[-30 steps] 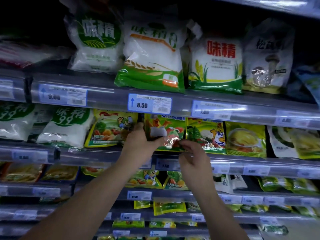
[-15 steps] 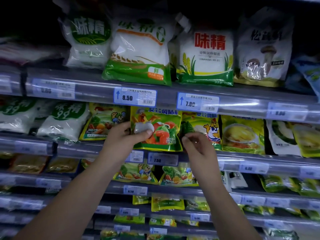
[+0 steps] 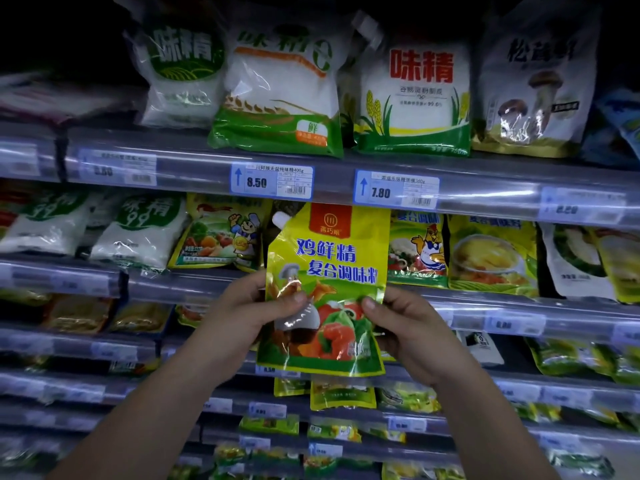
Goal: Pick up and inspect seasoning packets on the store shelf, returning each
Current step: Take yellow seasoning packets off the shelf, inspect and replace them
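The background is a dim store shelf unit with several grey shelf rails (image 3: 207, 168) one under the other, each rail carrying blue and white price labels. Two labels are readable: one says 8.50 (image 3: 272, 181) and the other 7.80 (image 3: 396, 192). On the upper shelf stand large white bags, among them a white bag with red characters and a green bottom (image 3: 415, 98), and on its right a pale bag with a mushroom picture (image 3: 530, 88).

The glossy yellow and green seasoning pouch with blue characters and a white spout at its top left corner (image 3: 325, 289) is not on the shelf. It is held upright in front of the middle shelf, with its printed front toward the camera. Its top edge reaches the rail below the two readable labels. Behind it, on the left, lies a yellow packet with a cartoon chef (image 3: 225, 237), and on the right a yellow packet with a cartoon chicken (image 3: 419, 251).

Both hands hold the pouch at its lower half. The left hand (image 3: 252, 317) pinches the left edge, with the thumb on the front and the fingers behind. The right hand (image 3: 405, 323) pinches the right edge in the same way, thumb in front, the other fingers curled behind the pouch.
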Available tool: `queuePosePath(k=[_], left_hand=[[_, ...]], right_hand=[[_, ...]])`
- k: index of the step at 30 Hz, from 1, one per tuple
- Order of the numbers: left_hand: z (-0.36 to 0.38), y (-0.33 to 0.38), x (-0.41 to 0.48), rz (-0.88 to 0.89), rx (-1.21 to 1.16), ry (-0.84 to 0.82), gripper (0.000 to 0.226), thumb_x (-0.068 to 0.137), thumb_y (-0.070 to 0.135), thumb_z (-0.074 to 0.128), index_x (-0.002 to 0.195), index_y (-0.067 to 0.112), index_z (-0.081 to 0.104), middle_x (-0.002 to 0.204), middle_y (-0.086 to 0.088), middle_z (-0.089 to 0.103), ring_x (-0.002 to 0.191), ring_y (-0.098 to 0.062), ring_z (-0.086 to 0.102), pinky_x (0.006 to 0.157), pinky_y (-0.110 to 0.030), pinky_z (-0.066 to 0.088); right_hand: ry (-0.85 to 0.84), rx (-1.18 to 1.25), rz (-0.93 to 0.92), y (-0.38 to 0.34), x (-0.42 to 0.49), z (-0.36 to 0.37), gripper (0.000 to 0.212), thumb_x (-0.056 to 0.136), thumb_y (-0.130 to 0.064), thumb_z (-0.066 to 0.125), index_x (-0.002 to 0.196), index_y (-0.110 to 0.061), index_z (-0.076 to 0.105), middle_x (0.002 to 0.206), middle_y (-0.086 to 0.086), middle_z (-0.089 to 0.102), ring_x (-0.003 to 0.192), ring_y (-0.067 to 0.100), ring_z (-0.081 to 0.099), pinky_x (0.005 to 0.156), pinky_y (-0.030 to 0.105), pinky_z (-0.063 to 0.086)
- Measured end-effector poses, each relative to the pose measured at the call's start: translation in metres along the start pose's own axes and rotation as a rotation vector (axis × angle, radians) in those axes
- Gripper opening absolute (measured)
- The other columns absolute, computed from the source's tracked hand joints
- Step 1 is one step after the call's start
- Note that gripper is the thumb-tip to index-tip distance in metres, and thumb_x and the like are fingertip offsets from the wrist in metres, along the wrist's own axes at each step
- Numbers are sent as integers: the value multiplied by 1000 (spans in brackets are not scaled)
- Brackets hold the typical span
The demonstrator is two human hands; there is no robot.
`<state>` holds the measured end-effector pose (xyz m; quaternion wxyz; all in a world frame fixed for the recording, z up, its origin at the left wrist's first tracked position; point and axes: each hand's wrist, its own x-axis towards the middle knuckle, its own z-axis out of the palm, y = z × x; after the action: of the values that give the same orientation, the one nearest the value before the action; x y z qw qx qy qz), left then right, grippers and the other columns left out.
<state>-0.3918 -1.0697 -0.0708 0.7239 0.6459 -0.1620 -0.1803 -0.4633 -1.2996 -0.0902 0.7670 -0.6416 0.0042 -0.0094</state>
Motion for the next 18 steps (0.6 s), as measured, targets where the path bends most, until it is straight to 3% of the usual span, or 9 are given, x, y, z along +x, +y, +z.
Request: queuePosePath(k=[5,9,12,15,18], left_hand=[[0,-6,1,-84,-92,-103,40,75,6,79,113,19,75,112,-9,78,101,-24,75,78,-29,61],[2,-3,5,-63,-64,-127,43,79,9,78,120,17,71,119,-11,76,109,-28,73,91,-40,57],[3,-6,4,-68,-15,-110,40,79,18,80,118,18,72,117,-10,76,111,-31,72,95,-47,54],[2,-7,7,-88,-60,36,36,77,35,81,109,19,75,109,-4,78,106,-35,72,87,-46,54],[-1,-1,10,-51,-115,63,27,77,29,76,101,16,77,107,-11,79,99,-33,75,82,-47,56]], right_hand=[[-41,99,43,9,-9,-7,62,58,-49,94,104,-12,78,100,17,72,87,32,67,74,35,56],[-28,150,10,4,-10,-1,59,57,-48,94,105,-17,77,104,9,78,93,25,74,82,42,59],[30,82,-10,4,-10,6,59,65,-45,90,114,-17,74,117,13,75,105,35,68,93,58,47],[2,11,5,2,-14,8,37,85,-23,77,118,-9,70,117,17,75,104,33,71,89,46,55],[-80,-31,52,6,-19,11,31,91,-2,65,121,3,63,102,8,79,87,15,75,70,24,58]])
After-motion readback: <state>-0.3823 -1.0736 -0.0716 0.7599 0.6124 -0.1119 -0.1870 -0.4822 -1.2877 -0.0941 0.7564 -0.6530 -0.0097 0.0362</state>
